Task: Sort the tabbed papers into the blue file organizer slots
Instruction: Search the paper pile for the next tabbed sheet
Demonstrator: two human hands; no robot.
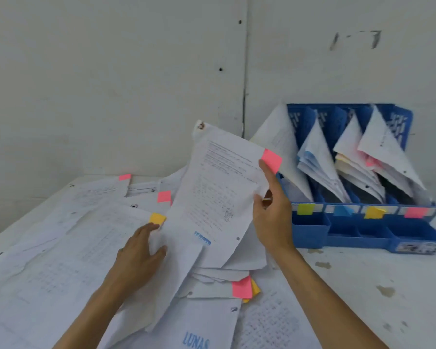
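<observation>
Loose papers [61, 248] under flat left fingers [149, 227]; right fingers [267, 172] grip one pink-tabbed sheet [219, 187].

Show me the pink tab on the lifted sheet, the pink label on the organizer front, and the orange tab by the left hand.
pink tab [273, 158], head view, its uncovered middle.
pink label [416, 212], head view, middle of the label.
orange tab [157, 218], head view, middle of the tab.

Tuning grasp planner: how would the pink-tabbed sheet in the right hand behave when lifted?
Probably floppy: the sheet bows below the right hand. Likely light: an edge pinch holds it up. The pink tab might peel if tugged.
</observation>
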